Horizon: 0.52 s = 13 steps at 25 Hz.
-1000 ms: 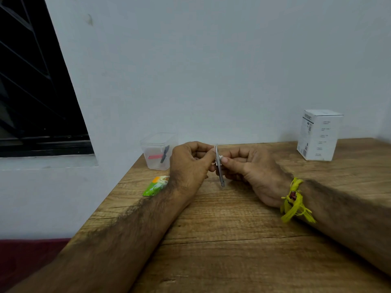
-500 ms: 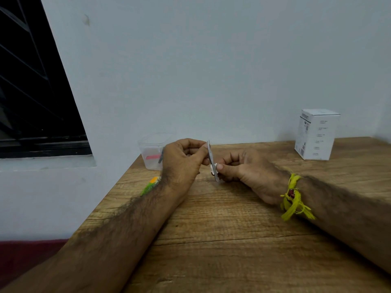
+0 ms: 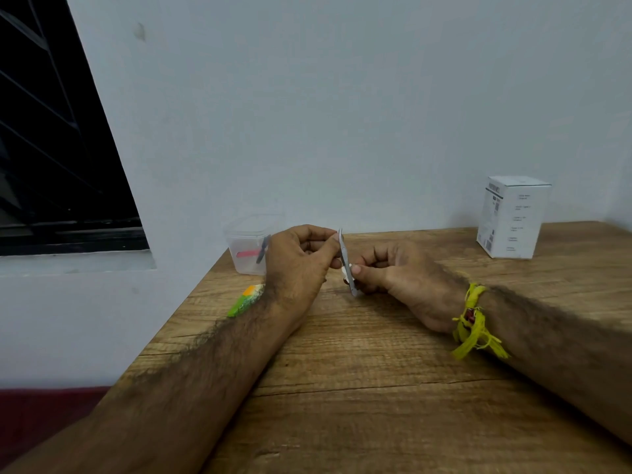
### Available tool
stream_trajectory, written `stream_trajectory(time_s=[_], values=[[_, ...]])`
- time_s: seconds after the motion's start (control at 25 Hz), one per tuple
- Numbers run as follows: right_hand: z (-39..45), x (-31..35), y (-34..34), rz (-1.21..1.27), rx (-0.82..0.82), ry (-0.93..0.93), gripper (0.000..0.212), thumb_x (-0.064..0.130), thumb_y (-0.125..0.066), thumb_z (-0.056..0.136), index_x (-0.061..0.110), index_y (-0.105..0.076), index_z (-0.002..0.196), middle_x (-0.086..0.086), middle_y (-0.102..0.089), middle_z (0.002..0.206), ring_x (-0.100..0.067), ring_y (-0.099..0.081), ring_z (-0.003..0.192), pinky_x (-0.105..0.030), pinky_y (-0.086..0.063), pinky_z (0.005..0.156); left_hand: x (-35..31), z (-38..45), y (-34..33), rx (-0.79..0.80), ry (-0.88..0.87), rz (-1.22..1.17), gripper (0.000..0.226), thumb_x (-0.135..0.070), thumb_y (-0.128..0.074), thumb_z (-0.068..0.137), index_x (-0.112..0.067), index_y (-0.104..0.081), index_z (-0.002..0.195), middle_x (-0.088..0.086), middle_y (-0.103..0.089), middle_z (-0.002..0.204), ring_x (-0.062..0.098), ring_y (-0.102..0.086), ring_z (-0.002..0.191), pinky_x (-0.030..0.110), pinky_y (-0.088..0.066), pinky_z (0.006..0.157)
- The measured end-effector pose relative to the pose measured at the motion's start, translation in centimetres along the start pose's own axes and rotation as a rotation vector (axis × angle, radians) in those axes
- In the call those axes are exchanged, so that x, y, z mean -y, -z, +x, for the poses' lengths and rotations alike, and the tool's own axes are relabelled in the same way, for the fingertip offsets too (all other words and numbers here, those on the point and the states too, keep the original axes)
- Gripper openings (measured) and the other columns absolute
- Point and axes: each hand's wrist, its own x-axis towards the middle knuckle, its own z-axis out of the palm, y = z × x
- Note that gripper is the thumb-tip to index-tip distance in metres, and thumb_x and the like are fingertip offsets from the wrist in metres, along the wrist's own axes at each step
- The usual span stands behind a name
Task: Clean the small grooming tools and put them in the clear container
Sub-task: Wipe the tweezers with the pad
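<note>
The left hand (image 3: 297, 265) pinches the upper end of a slim, flat grey metal grooming tool (image 3: 347, 263), held almost upright just above the wooden table (image 3: 376, 388), while the right hand (image 3: 400, 275) pinches a small white wipe (image 3: 343, 272) against its lower part. The step is best done with long strokes toward the tip, the left pinch firm. The clear plastic container (image 3: 247, 248) stands near, behind the left hand.

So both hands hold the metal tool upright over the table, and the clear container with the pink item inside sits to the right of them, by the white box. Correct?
Not quite: the head view shows the clear container left of the hands, behind the left hand. The white box stands far right.
</note>
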Motion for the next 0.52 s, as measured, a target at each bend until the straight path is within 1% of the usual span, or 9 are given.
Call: stream_trajectory(time_s=[0.08, 0.2, 0.32, 0.44, 0.52], values=[[0.0, -0.03, -0.04, 0.001, 0.0, 0.004, 0.006, 0.01, -0.073, 0.088, 0.008, -0.073, 0.083, -0.02, -0.075, 0.09, -0.019, -0.066, 0.073, -0.031, -0.053, 0.071, -0.02, -0.04, -0.01, -0.007, 0.005, -0.011, 0.005, -0.009, -0.073, 0.09, -0.005, -0.073, 0.093, 0.01, -0.076, 0.075, 0.01, -0.07, 0.059, 0.015, -0.045, 0.045], [0.03, -0.02, 0.06, 0.011, -0.026, 0.007, 0.007, 0.01, -0.072, 0.089, 0.004, -0.073, 0.086, -0.022, -0.074, 0.091, -0.022, -0.065, 0.076, -0.035, -0.054, 0.074, -0.05, -0.1, -0.04, 0.009, 0.006, -0.011, 0.005, -0.008, -0.073, 0.09, -0.005, -0.073, 0.093, 0.012, -0.076, 0.075, 0.009, -0.069, 0.058, 0.015, -0.045, 0.045], [-0.03, 0.03, 0.19, -0.016, 0.016, -0.006, 0.012, 0.009, -0.072, 0.089, -0.003, -0.072, 0.092, -0.022, -0.074, 0.091, -0.019, -0.066, 0.074, -0.03, -0.054, 0.072, 0.01, -0.03, -0.06, -0.017, 0.004, -0.012, 0.007, -0.008, -0.073, 0.089, -0.003, -0.073, 0.094, 0.011, -0.076, 0.077, 0.009, -0.069, 0.058, 0.014, -0.044, 0.045], [0.0, -0.02, 0.1, 0.01, -0.013, -0.002, 0.01, 0.011, -0.072, 0.089, 0.001, -0.072, 0.09, -0.02, -0.075, 0.089, -0.017, -0.066, 0.071, -0.027, -0.053, 0.067, 0.08, -0.03, -0.05, -0.01, -0.003, -0.015, 0.008, -0.008, -0.074, 0.089, -0.002, -0.073, 0.094, 0.012, -0.076, 0.077, 0.011, -0.07, 0.059, 0.014, -0.044, 0.045], [0.02, 0.0, 0.18, -0.006, 0.0, -0.007, 0.01, 0.01, -0.072, 0.089, 0.0, -0.072, 0.091, -0.019, -0.075, 0.089, -0.016, -0.067, 0.072, -0.026, -0.054, 0.068, 0.12, 0.03, -0.05, -0.012, -0.013, -0.002, 0.008, -0.009, -0.074, 0.089, -0.003, -0.073, 0.095, 0.012, -0.076, 0.077, 0.012, -0.07, 0.06, 0.014, -0.045, 0.046]])
